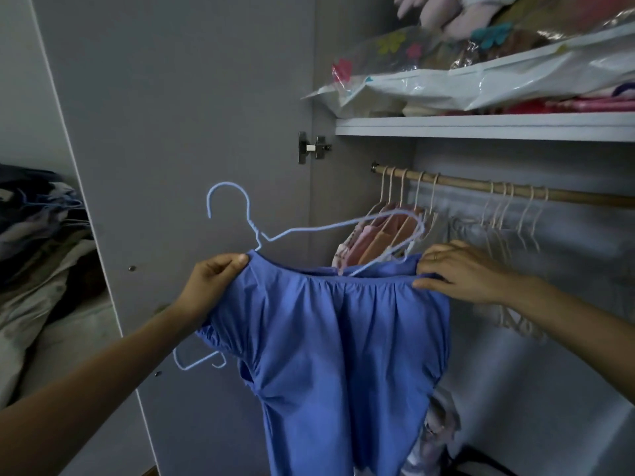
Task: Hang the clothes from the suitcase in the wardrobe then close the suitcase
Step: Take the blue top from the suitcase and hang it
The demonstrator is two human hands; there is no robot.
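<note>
The person holds a blue dress (343, 355) in front of the open wardrobe, below and left of the wooden rail (481, 190). The left hand (209, 286) pinches the left end of the neckline; the right hand (460, 269) grips the right end. A light blue wire hanger (309, 230) sits partly inside the neckline, tilted, its hook well left of the rail. On the rail hang cream hangers (508, 207), some carrying pink garments (381, 242) just behind the dress. Above the rail, a shelf (481, 127) bears plastic storage bags (464, 80). The open wardrobe door (171, 115) stands left of the rail, with a heap of clothes (37, 255) beyond it.
</note>
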